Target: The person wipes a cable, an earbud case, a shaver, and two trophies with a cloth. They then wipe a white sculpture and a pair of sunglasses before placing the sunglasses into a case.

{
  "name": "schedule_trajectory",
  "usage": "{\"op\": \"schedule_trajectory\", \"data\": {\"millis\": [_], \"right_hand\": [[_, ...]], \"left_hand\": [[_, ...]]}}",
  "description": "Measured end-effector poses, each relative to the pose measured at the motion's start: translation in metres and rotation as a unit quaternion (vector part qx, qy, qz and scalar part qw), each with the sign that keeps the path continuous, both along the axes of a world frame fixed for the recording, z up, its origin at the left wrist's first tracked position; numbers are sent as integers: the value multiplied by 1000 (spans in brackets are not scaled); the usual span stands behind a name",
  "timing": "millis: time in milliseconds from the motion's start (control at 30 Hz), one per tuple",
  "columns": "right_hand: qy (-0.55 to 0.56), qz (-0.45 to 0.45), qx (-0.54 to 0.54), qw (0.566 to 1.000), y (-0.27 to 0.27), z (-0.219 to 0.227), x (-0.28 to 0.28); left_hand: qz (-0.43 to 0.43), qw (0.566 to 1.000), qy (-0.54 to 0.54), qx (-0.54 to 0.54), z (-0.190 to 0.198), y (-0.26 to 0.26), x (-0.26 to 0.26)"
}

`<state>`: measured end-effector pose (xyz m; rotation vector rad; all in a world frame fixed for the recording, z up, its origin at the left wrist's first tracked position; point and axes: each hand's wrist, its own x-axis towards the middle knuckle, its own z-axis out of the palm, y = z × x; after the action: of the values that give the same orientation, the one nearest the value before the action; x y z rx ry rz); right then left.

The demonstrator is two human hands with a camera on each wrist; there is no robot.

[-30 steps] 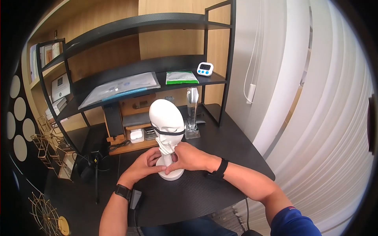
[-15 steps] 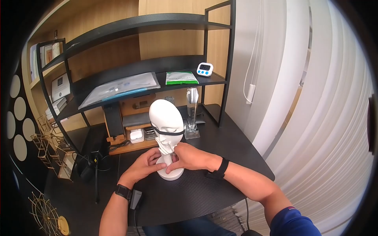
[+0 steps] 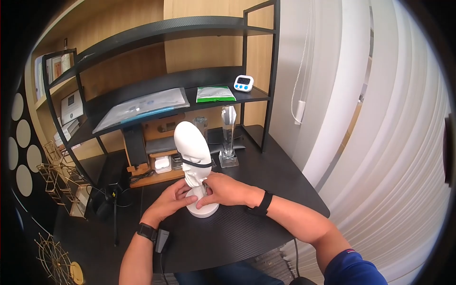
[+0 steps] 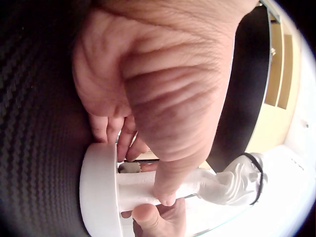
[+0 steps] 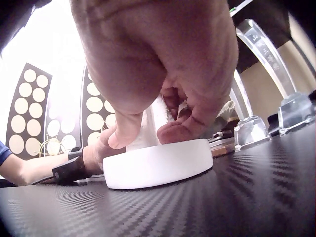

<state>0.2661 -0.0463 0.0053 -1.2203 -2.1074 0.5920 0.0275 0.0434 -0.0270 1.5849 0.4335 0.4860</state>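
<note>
A white face sculpture (image 3: 192, 145) with a black band across its eyes stands upright on a round white base (image 3: 204, 210) on the black desk. My left hand (image 3: 172, 198) curls round the stem from the left, and its thumb lies on the stem (image 4: 133, 190) in the left wrist view. From the other side my right hand (image 3: 228, 189) grips the same stem, low above the base. In the right wrist view the thumb and fingers of the right hand (image 5: 163, 64) close on the stem just over the base (image 5: 158, 165). The far fingers are partly hidden.
Behind the sculpture are a crystal trophy (image 3: 228, 137), a wooden organizer (image 3: 142, 179) and a white case (image 3: 163, 164). A black shelf (image 3: 156, 107) above holds plastic sleeves and a timer (image 3: 243, 83). A black device (image 3: 162, 241) lies beside the left wrist; gold wire ornaments (image 3: 61, 187) stand left.
The sculpture has turned so its face points more to the left, and its head sits slightly further left in view. Both hands remain round the stem. The head view has shifted slightly.
</note>
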Motion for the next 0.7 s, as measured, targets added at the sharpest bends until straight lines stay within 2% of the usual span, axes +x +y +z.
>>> {"op": "schedule_trajectory", "data": {"millis": [67,133,333,433,700], "right_hand": [[4,-2,16,1000,0,-1,-1],[-59,-43,-33,997,-1,4,-4],[-4,-20,16,1000,-3,-1,-5],[-18,-19,47,999,-3,-3,-5],[-17,-19,2,1000,-4,1,-5]], "left_hand": [[0,1000,-1,3,-1,-1,0],[10,1000,8,7,1,-2,-1],[-3,1000,4,5,1,-2,0],[1,1000,7,7,2,-3,0],[6,1000,17,13,0,-1,-1]]}}
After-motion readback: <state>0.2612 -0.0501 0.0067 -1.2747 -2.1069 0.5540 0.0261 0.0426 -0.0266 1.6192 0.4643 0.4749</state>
